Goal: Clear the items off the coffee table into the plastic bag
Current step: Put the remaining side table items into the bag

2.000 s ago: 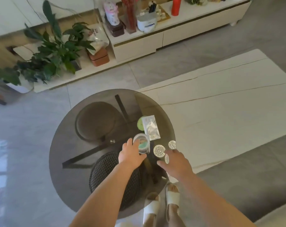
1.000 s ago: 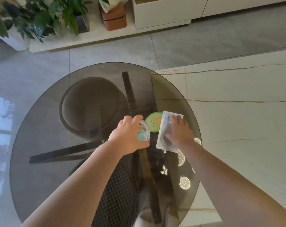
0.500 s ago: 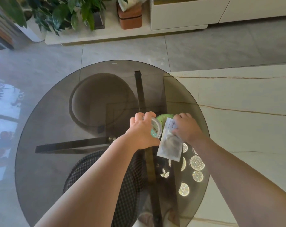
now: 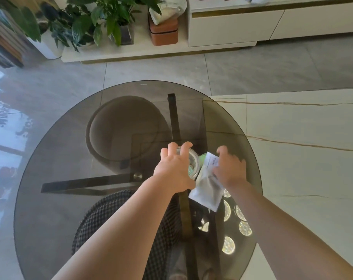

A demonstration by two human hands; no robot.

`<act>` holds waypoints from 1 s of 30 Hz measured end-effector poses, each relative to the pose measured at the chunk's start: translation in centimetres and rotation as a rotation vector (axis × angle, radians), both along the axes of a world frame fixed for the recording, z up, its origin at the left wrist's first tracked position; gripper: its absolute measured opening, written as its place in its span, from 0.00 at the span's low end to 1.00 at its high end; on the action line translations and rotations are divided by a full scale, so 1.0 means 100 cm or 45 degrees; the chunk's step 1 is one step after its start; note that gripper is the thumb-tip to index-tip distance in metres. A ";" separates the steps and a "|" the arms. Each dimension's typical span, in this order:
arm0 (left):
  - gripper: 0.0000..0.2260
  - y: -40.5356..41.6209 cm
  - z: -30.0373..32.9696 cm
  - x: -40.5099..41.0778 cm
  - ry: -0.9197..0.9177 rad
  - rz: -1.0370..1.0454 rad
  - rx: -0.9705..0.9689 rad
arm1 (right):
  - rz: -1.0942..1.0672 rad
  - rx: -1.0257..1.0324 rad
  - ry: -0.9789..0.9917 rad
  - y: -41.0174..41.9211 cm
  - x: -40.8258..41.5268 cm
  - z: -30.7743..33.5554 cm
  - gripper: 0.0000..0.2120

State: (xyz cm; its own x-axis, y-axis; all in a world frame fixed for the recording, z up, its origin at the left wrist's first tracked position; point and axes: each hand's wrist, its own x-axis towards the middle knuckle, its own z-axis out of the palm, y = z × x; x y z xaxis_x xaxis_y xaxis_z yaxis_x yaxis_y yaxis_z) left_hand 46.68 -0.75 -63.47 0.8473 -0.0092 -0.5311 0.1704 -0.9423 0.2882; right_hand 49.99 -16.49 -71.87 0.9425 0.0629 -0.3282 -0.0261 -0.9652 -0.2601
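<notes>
Here, a person stands over a round smoked-glass coffee table (image 4: 70,158), both bare forearms reaching out across its near half.

Left hand (image 4: 174,170): fingers curled down over the top of a small clear round container (image 4: 191,163), gripping it from above. Something pale green shows inside through the wall. Whether the container sits on the glass or is lifted off it I cannot tell from this angle.

Right hand (image 4: 230,169): clasps the upper part of a clear plastic bag (image 4: 207,190), fingers bent round its far edge. The hand is blurred, so the exact grip is hard to read. The bag hangs tilted, its printed white top near the container and its lower end slanting toward the person. The bag lies just beside the container, on its right.

Between container and bag, a sliver of a green round item (image 4: 201,158) peeks out, mostly hidden by both.

Bright round patches of light (image 4: 228,245) are scattered near the table's right rim, below the bag.

Through the glass: dark crossed frame bars (image 4: 174,118), a round stool top (image 4: 127,128), and checked fabric (image 4: 102,215) near the person.

Surroundings: a pale marble-look slab (image 4: 302,148) to the right, grey floor tiles (image 4: 252,73) beyond, leafy potted plants (image 4: 94,19), an orange-brown box (image 4: 164,34) and a low white cabinet (image 4: 232,25) along the far wall.
</notes>
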 end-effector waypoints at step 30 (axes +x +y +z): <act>0.47 -0.148 0.252 -0.184 -0.167 -0.397 -0.605 | -2.046 1.548 -0.300 -0.148 -0.363 0.317 0.07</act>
